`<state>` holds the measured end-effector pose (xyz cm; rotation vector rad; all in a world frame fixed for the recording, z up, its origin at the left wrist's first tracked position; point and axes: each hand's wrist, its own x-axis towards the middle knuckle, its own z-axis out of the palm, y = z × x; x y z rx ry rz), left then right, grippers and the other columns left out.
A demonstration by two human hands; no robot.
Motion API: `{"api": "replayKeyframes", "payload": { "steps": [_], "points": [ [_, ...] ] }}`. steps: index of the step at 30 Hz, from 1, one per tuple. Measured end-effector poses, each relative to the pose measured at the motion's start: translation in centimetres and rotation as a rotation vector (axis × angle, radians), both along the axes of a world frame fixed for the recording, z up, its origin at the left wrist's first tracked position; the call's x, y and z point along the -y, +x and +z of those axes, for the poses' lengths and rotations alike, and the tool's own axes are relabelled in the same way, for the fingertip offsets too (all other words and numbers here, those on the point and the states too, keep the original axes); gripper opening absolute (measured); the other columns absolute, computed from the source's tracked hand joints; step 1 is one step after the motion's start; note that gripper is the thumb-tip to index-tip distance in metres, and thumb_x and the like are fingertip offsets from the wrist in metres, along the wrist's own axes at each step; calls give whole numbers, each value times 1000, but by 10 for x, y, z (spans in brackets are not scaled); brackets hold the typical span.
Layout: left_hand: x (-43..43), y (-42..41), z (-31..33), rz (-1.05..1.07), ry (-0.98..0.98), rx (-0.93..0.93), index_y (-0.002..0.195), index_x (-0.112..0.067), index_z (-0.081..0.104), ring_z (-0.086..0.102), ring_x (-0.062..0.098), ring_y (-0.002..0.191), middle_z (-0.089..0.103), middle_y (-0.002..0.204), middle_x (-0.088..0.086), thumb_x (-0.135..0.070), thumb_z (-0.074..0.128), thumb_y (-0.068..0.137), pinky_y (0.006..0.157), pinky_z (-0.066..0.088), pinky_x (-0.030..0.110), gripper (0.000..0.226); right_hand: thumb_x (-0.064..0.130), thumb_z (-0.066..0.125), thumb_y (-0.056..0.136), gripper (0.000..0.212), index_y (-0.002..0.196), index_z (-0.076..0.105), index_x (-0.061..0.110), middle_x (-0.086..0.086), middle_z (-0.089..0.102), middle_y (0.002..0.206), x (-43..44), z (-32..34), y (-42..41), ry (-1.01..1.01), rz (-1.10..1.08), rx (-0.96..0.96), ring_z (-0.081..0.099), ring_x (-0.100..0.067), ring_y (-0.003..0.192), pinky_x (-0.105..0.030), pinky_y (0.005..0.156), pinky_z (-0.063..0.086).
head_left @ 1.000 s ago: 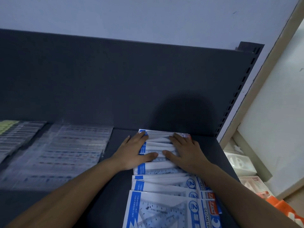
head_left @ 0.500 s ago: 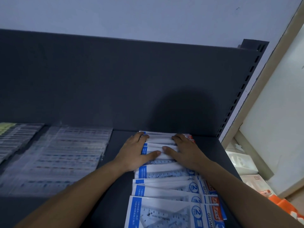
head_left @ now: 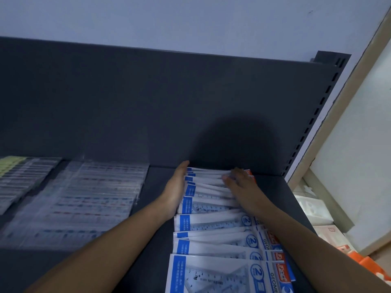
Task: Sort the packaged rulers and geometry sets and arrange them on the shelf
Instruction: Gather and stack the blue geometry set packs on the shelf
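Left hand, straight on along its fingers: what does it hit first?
Likely the shelf's back panel; the left hand lies beside the geometry set packs, fingertips seemingly almost at it.

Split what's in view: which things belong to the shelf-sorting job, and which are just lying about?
Job: geometry sets; ruler packs; shelf; left hand flat against the sets' edge; right hand resting on top of them.
Lying about: white boxes and orange packs, lower down, right of the shelf.
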<state>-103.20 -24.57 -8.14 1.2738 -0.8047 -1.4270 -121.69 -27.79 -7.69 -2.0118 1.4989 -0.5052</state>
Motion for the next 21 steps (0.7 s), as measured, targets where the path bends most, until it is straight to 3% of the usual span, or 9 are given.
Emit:
{"api": "replayKeyframes", "payload": {
  "steps": [2, 4, 6, 10, 12, 13, 15, 17, 21],
  "points": [
    [-3, 0, -2, -6, 26, -108, 118, -14, 62, 66, 29, 100, 70, 108, 13, -49, 45, 92, 80, 53, 34, 47, 38, 33, 100, 50, 143, 35, 13, -3, 27, 153, -4, 3, -9, -23, -79, 96, 19, -16, 142, -34, 117, 6],
    [-4, -4, -4, -11, 30, -71, 107, -14, 67, 68, 28, 93, 73, 97, 11, -51, 44, 92, 73, 54, 32, 45, 33, 33, 101, 41, 136, 43, 15, -2, 39, 144, -9, 0, -12, 2, -103, 153, 29, -17, 138, -36, 117, 9],
    [-6, -9, -2, -20, 49, -55, 103, -18, 68, 68, 27, 93, 74, 95, 9, -53, 43, 92, 79, 55, 35, 44, 29, 38, 100, 35, 130, 49, 16, 2, 47, 128, -12, -5, -10, 9, -129, 277, 39, -16, 128, -31, 110, 21],
    [-8, -1, -2, -49, -35, 206, 114, -19, 57, 58, 17, 111, 63, 121, 6, -48, 36, 94, 104, 41, 36, 41, 25, 46, 97, 34, 130, 51, 21, 6, 56, 126, -13, 0, -17, 88, -259, 554, 54, -12, 113, -30, 98, 42],
    [-13, 4, -4, -134, -143, 535, 124, -26, 48, 40, 9, 128, 47, 137, -7, -29, 33, 100, 108, 23, 22, 28, 22, 45, 96, 25, 118, 57, 25, 3, 62, 116, -16, 4, -29, 96, -237, 492, 62, -12, 98, -31, 88, 48],
    [-14, 7, -7, -215, -172, 743, 138, -23, 38, 24, 10, 139, 30, 150, -7, -23, 32, 102, 111, 12, 20, 37, 21, 43, 97, 24, 116, 56, 27, 3, 61, 118, -18, 4, -35, 105, -199, 426, 62, -14, 99, -33, 89, 48],
    [-15, 12, -13, -328, -211, 1076, 149, -17, 16, -3, 12, 146, 0, 159, 1, -25, 29, 103, 112, -5, 21, 49, 20, 40, 98, 30, 126, 49, 26, 7, 50, 130, -25, 2, -41, 105, -88, 206, 54, -17, 115, -36, 102, 40],
    [-16, 13, -16, -332, -213, 1170, 150, -16, 9, -9, 13, 145, -9, 158, 3, -27, 27, 103, 112, -9, 24, 52, 20, 38, 100, 40, 139, 38, 19, 6, 37, 139, -28, -1, -43, 35, -29, 78, 40, -17, 129, -32, 110, 29],
    [-27, 11, -3, -259, -290, 1132, 150, -13, 10, -1, 10, 145, 0, 158, -1, -24, 30, 102, 112, -4, 21, 53, 23, 39, 99, 41, 140, 39, 18, 1, 35, 146, -31, 1, -51, -149, -60, 41, 37, -16, 132, -23, 104, 29]
  ]
}}
